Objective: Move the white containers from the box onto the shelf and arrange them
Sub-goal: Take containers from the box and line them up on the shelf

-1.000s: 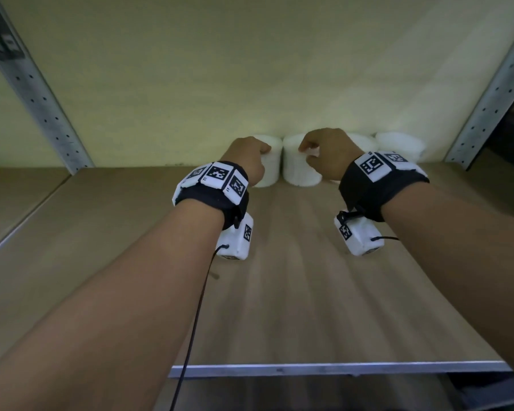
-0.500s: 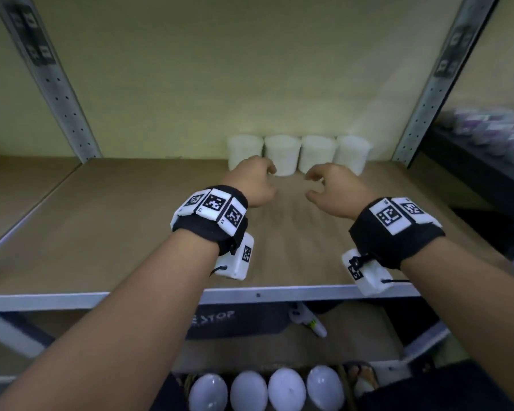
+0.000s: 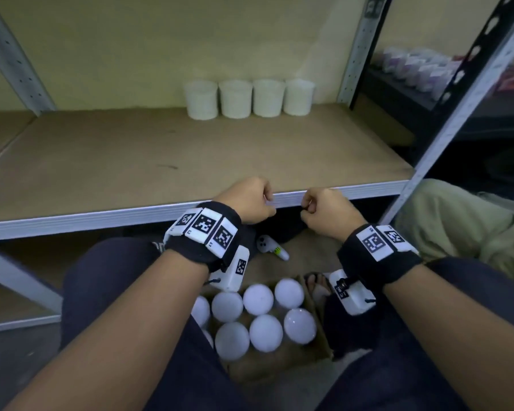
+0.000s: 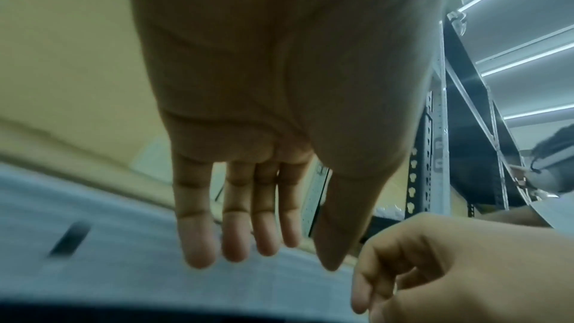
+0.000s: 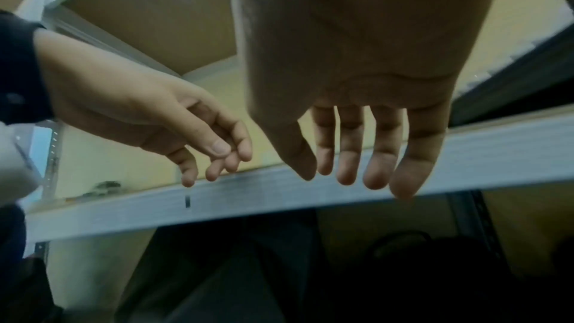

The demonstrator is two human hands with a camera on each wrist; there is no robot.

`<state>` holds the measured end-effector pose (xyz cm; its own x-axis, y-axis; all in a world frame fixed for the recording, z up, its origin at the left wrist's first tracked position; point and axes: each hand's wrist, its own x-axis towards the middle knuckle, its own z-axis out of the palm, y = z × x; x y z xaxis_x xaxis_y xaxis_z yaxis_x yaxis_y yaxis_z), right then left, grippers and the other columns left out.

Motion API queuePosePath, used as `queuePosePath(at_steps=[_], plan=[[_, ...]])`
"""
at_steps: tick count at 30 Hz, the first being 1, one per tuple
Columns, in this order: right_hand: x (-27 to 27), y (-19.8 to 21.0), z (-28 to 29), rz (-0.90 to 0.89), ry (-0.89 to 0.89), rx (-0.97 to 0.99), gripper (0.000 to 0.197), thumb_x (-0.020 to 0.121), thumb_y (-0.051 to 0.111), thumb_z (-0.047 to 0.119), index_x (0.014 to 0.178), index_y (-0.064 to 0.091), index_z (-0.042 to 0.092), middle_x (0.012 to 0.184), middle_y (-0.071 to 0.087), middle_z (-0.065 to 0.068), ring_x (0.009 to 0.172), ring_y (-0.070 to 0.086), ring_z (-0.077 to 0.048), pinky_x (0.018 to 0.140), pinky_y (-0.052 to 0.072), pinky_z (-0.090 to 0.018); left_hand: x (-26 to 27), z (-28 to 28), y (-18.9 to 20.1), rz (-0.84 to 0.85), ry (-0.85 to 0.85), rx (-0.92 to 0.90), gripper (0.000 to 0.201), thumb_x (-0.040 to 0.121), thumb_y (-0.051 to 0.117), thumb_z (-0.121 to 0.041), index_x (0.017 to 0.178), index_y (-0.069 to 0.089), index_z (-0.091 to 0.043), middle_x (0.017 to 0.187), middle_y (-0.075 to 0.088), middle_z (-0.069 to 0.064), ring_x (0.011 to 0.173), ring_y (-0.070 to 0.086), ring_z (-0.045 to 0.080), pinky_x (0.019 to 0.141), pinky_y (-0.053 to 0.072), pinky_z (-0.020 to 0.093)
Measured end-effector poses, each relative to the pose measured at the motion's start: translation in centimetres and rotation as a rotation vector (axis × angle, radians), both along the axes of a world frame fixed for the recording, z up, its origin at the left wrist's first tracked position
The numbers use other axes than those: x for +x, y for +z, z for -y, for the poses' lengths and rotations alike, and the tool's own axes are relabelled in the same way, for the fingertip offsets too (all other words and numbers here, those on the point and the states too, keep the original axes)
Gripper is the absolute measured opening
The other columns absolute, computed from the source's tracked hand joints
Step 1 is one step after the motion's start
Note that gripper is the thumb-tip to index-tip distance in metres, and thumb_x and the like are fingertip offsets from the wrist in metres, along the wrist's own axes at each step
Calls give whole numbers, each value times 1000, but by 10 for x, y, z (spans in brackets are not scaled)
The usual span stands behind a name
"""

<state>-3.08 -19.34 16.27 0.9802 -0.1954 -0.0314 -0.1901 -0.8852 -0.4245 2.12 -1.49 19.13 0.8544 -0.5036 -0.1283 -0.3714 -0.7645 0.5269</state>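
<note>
Several white containers (image 3: 235, 99) stand upright in a tight row at the back of the wooden shelf (image 3: 161, 161). More white containers (image 3: 264, 332), seen from above as round lids, fill the cardboard box (image 3: 279, 363) on the floor between my knees. My left hand (image 3: 266, 200) and right hand (image 3: 307, 206) hover side by side at the shelf's metal front edge (image 3: 101, 216), above the box. Both are empty. In the wrist views, the left hand's fingers (image 4: 248, 230) and the right hand's fingers (image 5: 351, 156) hang loose and nearly straight.
A white controller (image 3: 269, 246) lies on the floor under the shelf. Steel uprights (image 3: 353, 54) frame the bay. A black rack (image 3: 419, 66) with packaged goods stands to the right. Another person's khaki-clad leg (image 3: 457, 226) is at the right.
Both hands have let go of the containers at the back of the shelf and drawn back, empty, to its front edge. My view has tilted down onto the box.
</note>
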Motion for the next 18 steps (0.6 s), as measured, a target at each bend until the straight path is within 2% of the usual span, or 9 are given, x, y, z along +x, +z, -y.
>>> queuePosePath(at_steps=[3,5,8,9,11,12,15,18], plan=[[-11,-37,6,-143,-1,6,14,74,59,24,87,61,23,95,67,-4,91,64,-27,83,56,-39,-16,9,-36,-99,-36,101,26,80,69,-27,102,59,-17,105,64,5,94,61,23,85,52,35],[-14,-61,10,-232,26,8,19,76,59,21,94,63,19,101,67,-8,96,64,-29,85,55,-40,-22,13,-60,-163,-60,137,30,78,71,-30,101,58,-16,104,63,5,91,61,22,81,52,35],[-17,-100,14,-361,40,-24,29,78,62,23,104,65,10,108,67,-13,101,64,-31,88,55,-40,-27,19,-94,-250,-83,187,13,85,64,-21,95,56,-22,101,61,2,87,58,19,72,48,29],[-18,-112,16,-400,36,-31,32,78,62,23,106,65,8,110,67,-14,102,64,-32,88,55,-40,-28,21,-107,-281,-89,215,14,87,62,-19,100,58,-21,105,60,3,92,59,20,75,48,28],[-20,-136,19,-481,37,-33,34,80,60,20,110,65,5,113,65,-15,104,63,-32,90,55,-40,-30,25,-131,-326,-93,271,34,88,61,-20,121,56,-13,122,58,10,110,60,27,86,49,32],[-20,-147,19,-515,43,-34,34,81,60,20,112,64,5,114,65,-15,104,63,-32,90,54,-40,-31,27,-144,-337,-90,289,41,88,62,-19,127,54,-10,126,57,12,113,59,28,88,48,32],[-23,-176,18,-567,101,-78,40,78,64,26,113,60,7,117,62,-15,105,61,-33,91,53,-41,-37,33,-178,-347,-102,328,42,86,63,-16,126,55,-5,125,59,15,112,58,32,83,46,32],[-30,-210,15,-587,125,-254,52,74,63,39,120,54,18,131,54,-13,122,46,-36,106,38,-46,-43,39,-212,-383,-112,333,45,85,65,-20,126,52,-10,128,54,14,118,54,35,94,45,37]])
